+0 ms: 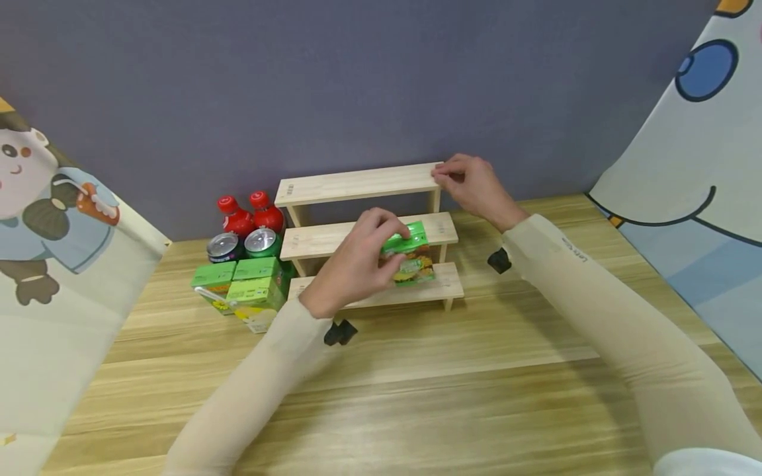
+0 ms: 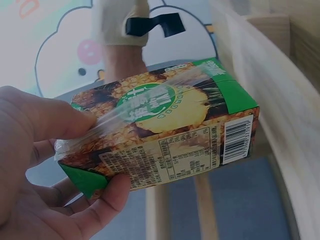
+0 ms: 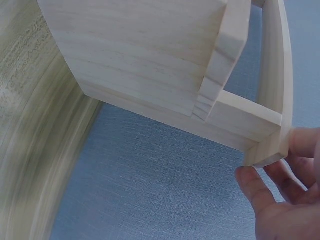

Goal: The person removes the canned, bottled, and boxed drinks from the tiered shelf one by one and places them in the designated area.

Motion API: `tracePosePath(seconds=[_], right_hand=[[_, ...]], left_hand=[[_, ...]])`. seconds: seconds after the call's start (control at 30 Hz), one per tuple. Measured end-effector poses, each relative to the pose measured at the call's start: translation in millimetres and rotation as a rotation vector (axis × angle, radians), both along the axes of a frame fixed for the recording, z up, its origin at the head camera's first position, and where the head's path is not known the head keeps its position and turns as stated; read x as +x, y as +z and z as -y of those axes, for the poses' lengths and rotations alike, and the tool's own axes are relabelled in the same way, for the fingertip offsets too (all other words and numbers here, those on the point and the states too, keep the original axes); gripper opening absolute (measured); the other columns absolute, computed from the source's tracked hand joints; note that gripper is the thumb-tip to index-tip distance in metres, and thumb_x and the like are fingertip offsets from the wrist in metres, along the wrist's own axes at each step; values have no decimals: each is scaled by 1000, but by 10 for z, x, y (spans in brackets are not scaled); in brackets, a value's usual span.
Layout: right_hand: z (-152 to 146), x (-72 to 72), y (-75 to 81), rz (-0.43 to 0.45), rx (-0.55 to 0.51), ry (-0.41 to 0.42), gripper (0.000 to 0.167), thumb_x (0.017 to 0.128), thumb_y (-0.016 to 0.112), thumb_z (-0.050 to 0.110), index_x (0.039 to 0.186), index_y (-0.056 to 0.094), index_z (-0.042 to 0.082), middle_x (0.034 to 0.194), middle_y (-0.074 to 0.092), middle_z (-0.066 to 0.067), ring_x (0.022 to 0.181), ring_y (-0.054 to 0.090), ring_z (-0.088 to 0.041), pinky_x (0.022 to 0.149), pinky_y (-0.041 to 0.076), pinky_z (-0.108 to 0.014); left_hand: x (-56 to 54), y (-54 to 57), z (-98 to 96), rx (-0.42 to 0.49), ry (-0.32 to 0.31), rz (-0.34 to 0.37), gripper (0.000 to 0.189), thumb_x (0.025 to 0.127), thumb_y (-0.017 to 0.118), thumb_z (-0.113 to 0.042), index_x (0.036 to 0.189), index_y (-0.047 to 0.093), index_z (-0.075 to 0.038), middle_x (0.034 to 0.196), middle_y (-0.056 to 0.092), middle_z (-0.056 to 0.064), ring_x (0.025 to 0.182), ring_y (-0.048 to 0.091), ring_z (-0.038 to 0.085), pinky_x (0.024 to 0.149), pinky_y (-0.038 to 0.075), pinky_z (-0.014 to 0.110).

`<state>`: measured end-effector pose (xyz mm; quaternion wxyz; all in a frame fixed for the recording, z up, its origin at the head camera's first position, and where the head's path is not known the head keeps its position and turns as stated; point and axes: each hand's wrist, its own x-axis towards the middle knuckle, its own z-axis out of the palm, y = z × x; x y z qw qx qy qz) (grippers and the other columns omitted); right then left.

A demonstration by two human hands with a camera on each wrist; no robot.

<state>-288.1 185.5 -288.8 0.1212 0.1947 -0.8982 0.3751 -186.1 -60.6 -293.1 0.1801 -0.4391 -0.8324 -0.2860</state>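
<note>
My left hand (image 1: 364, 254) grips one end of a pineapple juice box (image 2: 170, 112) with green ends and a clear straw wrapper along its face. The juice box is in front of the middle and lowest boards of a three-step wooden shelf (image 1: 351, 185). From the head view I cannot tell if it touches a board. At the right end of the top board, my right hand (image 1: 476, 188) pinches the corner between thumb and fingers. The right wrist view shows this grip on the board end (image 3: 272, 152) from the side.
Left of the shelf stand two red-capped bottles (image 1: 268, 215), two cans (image 1: 262, 242) and several green juice boxes (image 1: 256, 291), one with a white straw. A grey padded wall (image 1: 357, 86) rises behind. The wooden tabletop (image 1: 417, 396) extends in front.
</note>
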Motion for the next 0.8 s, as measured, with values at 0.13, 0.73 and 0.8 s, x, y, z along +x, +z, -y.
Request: tracePosePath(seconds=[0.13,0.73,0.8], right_hand=[[3,-2,7,15,-6,0,29,95,57,23,114,68,4,113,60,-6,98,57,-20,85,47,-35],[0,8,26,37,-31,10,29,95,58,23,114,67,4,112,60,-5,98,57,-18,85,47,-32],[4,8,28,38,-30,8,29,95,58,23,115,67,4,112,60,-5,98,57,-18,85,47,-32]], left_hand=[[71,72,144,-1,28,-15,21,85,68,-9,104,60,-9,112,49,6,102,44,18,74,43,27],[434,432,956,71,162,-88,24,77,74,2,98,65,-5,116,56,9,106,50,24,79,43,36],[479,479,1049,87,183,-103,26,75,75,4,97,66,-4,114,57,9,105,51,25,80,42,36]])
